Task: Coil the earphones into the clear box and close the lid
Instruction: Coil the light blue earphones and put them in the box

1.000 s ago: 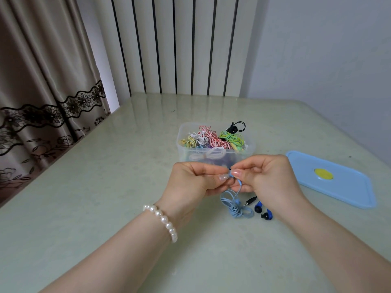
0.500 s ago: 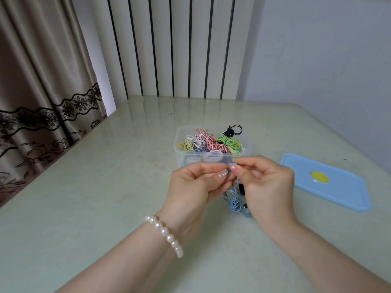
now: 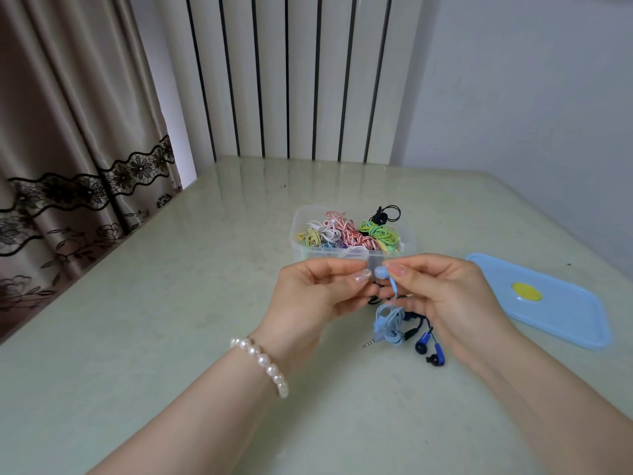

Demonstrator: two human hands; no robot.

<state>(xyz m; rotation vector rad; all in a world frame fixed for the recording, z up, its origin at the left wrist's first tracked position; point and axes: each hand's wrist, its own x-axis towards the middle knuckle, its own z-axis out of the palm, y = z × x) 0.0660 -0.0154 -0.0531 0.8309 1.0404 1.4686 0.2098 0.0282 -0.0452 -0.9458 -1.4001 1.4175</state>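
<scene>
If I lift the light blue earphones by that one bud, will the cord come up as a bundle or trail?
Likely trails: below the right hand, which pinches the bud, the light blue earphones hang limp in loose loops. They look light. The loops may snag the dark blue earphones lying against them.

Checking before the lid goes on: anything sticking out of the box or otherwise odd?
Yes. A black earphone loop pokes over the clear box far-right rim and could catch the blue lid. A dark blue pair lies loose on the table.
</scene>
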